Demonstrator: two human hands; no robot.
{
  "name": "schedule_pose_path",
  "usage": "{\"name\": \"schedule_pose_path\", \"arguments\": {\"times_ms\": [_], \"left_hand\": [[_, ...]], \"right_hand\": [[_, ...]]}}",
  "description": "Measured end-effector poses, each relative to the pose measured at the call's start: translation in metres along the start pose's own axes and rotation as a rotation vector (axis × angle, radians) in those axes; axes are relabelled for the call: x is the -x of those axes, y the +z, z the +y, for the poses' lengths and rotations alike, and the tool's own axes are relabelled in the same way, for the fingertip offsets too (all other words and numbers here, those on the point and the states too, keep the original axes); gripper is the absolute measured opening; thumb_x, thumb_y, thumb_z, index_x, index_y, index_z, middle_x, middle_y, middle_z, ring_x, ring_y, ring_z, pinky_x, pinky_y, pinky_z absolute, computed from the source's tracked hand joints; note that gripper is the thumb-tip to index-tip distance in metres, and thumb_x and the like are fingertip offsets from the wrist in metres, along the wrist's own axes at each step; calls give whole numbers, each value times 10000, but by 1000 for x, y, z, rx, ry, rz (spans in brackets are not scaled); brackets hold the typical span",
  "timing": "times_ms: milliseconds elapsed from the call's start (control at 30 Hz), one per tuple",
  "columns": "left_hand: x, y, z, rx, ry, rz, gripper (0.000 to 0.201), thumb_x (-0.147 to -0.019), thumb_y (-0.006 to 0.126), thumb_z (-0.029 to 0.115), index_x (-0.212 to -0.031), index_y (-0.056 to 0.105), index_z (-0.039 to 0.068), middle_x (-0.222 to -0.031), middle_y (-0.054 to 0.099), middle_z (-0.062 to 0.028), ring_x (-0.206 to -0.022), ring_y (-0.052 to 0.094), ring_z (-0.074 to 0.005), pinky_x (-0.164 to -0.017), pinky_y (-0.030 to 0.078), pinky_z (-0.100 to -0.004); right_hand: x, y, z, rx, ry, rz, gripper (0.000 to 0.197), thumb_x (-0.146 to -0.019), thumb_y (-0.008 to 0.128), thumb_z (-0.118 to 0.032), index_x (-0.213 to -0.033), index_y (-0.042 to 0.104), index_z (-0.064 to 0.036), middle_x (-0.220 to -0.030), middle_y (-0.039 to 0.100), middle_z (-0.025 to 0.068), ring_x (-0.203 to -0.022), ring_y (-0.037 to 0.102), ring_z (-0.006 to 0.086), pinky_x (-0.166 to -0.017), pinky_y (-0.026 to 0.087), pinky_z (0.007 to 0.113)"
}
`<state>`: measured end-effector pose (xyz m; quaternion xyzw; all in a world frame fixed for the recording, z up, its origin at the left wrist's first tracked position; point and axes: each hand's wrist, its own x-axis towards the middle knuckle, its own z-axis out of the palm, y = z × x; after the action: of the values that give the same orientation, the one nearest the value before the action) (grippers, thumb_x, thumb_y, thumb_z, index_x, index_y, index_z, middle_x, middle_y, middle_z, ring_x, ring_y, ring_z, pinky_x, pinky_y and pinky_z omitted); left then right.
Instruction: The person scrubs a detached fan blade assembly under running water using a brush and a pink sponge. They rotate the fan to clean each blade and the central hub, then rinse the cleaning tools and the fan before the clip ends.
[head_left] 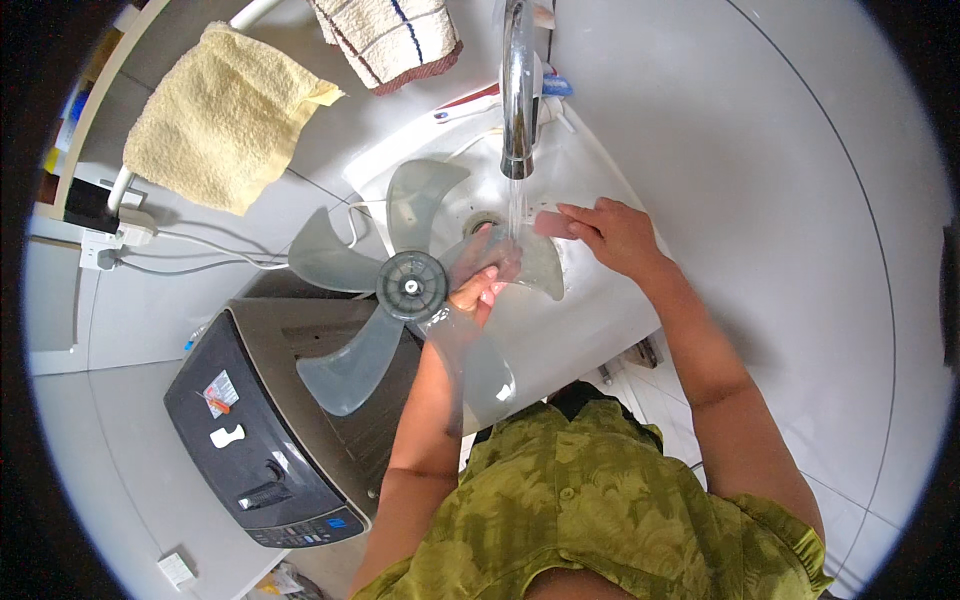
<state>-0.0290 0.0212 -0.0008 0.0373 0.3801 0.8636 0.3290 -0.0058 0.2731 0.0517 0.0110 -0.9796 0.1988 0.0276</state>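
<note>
At left, plugged into a white wall socket (97, 249), cords trailing rightward. On a rail, a yellow towel (225, 120). Nearer, a dark boxy appliance (290, 420) with a white-and-orange printed sticker (221, 393) and, along the near edge, a control panel (305, 530) with a blue patch; print on both too small to read. Next rightward, held up partly over the white sink (590, 310), a translucent five-bladed fan wheel (411, 287). In the left hand (476, 290), fingers wrapped around its right-hand blade, partly seen through the plastic. From the chrome tap (517, 90), water running onto that blade. Beyond, a blue-and-white tube (557, 85), lettering illegible. Rightmost, the right hand (618, 236), fingers pinched shut on a pinkish piece (554, 225), at the same blade's tip; cannot tell whether touching.
</note>
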Motion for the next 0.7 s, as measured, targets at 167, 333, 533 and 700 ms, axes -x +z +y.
{"name": "schedule_pose_path", "arguments": {"times_ms": [167, 333, 533, 700], "left_hand": [[-14, -3, -8, -75, -37, 29, 497, -865, 558, 52, -1338, 408, 32, -1181, 560, -131, -1093, 546, -211, -979, 400, -332], [-15, -15, -31, 15, -53, -22, 313, -867, 575, 69, -1174, 540, 20, -1043, 606, -72, -946, 580, -149, -889, 445, -288], [-9, 13, -3, -23, -30, -24, 403, -875, 578, 54, -1264, 473, 45, -1208, 557, -83, -1091, 561, -183, -906, 467, -312], [-15, 10, -18, 98, 4, -97, 344, -885, 594, 65, -1218, 509, 44, -1138, 598, -45, -1060, 583, -189, -897, 496, -329]], "right_hand": [[-12, 12, -25, -44, -47, 121, 286, -885, 546, -339, -1154, 642, -321, -783, 556, 53, -740, 588, 238, -608, 482, 391], [-9, 13, -59, -8, -146, 81, 302, -897, 530, -349, -1186, 615, -338, -780, 541, 56, -735, 582, 255, -614, 485, 398], [-1, 10, -22, -7, -28, 92, 316, -881, 540, -316, -1189, 606, -293, -748, 529, 51, -734, 585, 252, -590, 481, 404], [-5, 21, -65, 67, -194, 88, 343, -862, 558, -283, -1202, 593, -305, -800, 536, 54, -733, 593, 247, -585, 492, 399]]}}
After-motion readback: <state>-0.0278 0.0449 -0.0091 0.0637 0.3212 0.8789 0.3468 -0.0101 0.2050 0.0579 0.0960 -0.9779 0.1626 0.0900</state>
